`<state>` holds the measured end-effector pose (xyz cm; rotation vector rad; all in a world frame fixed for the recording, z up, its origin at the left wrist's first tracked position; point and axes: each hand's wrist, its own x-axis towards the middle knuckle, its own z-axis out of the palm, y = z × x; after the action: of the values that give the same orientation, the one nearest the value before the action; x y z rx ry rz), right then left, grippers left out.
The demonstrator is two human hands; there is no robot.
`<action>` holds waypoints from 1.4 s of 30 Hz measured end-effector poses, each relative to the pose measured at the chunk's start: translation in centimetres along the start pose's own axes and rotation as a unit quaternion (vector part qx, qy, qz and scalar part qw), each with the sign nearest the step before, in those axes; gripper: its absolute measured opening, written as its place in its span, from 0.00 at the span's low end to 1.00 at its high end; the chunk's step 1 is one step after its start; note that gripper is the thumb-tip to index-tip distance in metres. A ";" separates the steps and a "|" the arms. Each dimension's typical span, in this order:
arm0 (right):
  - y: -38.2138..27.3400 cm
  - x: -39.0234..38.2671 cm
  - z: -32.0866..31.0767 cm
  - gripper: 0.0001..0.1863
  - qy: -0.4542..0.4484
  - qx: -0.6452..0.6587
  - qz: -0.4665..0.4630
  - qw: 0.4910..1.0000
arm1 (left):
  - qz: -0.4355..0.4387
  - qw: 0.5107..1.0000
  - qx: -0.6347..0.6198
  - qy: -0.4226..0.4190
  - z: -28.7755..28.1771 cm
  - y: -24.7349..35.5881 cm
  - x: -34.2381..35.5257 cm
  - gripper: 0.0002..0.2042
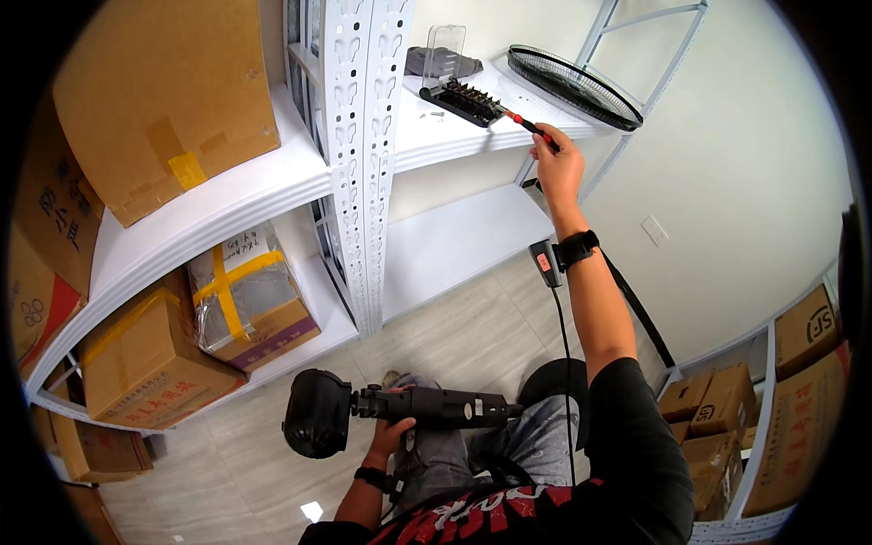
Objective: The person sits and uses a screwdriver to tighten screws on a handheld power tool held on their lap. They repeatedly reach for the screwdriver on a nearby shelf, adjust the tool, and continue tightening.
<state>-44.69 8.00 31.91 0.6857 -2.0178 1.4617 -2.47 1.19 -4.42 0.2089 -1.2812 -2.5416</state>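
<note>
My right hand (559,168) reaches up to the white shelf, its fingers closed round a red and black screwdriver (529,126). The screwdriver's tip is at the right end of a black bit case (468,98), whose clear lid (445,53) stands raised. Small metal screws (436,114) lie beside the case. Across my lap rests a black fan body (454,408) with a rounded motor housing (318,413) at its left end. My left hand (391,436) grips it from below near the neck, fingers partly hidden.
A round black fan grille (581,88) and a grey cloth (468,65) lie on the same shelf. A perforated white post (357,163) rises left of it. Cardboard boxes (163,109) fill the left racks; more boxes (718,409) stand at right. A black cable (565,336) hangs by my right arm.
</note>
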 end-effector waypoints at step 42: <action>-2.0 -43.7 -19.4 0.12 -0.188 0.271 0.369 0.869 | -0.093 0.990 0.072 0.075 3.5 1.0 -1.6 0.18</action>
<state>-9.33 29.69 8.09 0.4301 -2.3050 2.5825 -1.63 3.82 -1.57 0.5631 -1.4470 -2.5261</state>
